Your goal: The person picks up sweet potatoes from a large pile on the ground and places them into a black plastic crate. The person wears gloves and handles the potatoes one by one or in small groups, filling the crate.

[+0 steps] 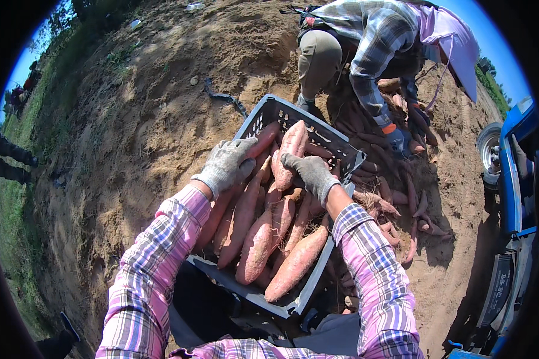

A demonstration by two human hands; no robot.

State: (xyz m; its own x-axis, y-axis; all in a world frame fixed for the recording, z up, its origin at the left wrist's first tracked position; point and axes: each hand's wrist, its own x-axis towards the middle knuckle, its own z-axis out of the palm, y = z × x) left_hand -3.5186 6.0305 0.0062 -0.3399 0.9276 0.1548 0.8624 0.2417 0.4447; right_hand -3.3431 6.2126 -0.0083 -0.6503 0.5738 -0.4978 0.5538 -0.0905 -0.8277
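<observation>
In front of me a plastic crate with slotted sides holds several long, reddish sweet potatoes, mostly lying lengthwise. My right hand, in a grey work glove, grips a thick sweet potato above the others, thumb across its side. At the crate's left side, my gloved left hand curls its fingers round the near end of another sweet potato, which slants toward the far corner. The left palm and the underside of that root are hidden.
A co-worker bends over a heap of sweet potatoes on the soil beyond and right of the crate, a gloved hand among them. A blue vehicle stands at right. A dark strip lies on the soil. Other people's legs show at left.
</observation>
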